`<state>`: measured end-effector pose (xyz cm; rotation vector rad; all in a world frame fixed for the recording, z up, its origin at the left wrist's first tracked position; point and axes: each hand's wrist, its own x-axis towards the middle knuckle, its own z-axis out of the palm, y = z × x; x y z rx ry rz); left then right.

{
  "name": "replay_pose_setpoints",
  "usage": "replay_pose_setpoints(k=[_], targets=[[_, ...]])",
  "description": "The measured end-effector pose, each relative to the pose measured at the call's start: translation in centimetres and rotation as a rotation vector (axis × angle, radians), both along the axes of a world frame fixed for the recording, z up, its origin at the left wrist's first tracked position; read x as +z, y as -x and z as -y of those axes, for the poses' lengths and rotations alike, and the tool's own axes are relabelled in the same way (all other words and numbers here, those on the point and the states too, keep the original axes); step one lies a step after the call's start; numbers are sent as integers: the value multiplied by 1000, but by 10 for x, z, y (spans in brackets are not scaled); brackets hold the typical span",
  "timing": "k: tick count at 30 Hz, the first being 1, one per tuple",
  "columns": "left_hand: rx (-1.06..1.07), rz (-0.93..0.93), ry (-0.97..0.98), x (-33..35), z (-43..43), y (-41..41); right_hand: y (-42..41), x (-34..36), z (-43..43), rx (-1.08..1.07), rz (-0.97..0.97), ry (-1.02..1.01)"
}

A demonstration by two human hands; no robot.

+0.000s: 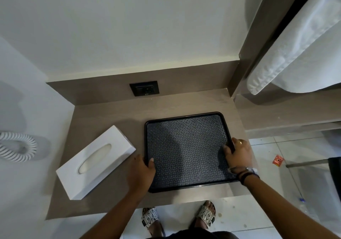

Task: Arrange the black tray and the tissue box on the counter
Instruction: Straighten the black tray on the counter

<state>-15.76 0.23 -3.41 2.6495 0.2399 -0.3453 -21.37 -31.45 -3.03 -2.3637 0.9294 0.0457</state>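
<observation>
A black tray [186,146] with a patterned floor lies flat on the right half of the brown counter [110,115]. My left hand [141,172] grips the tray's left rim, thumb over the edge. My right hand [239,155] grips the right rim, fingers curled inside. A white tissue box [96,162] lies on the counter to the left of the tray, turned at an angle, its oval slot facing up. The box and the tray are apart, and neither hand touches the box.
A black wall socket [144,88] sits in the backsplash behind the tray. A white coiled cord [17,149] hangs at the far left. White fabric [302,45] hangs at the upper right. Tiled floor with a red wrapper [277,159] lies to the right.
</observation>
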Motion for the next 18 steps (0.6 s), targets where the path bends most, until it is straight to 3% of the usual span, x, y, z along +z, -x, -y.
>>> replay_pose_setpoints(k=[5, 8, 12, 18], targets=[[-357, 223, -67, -10, 10, 49, 59, -10, -48, 454, 22, 271], [-603, 249, -53, -33, 13, 83, 91, -25, -67, 652, -8, 365], [-737, 202, -89, -51, 18, 103, 115, -38, -74, 697, -53, 375], [-751, 128, -141, -64, 20, 114, 119, -43, -73, 756, -144, 356]])
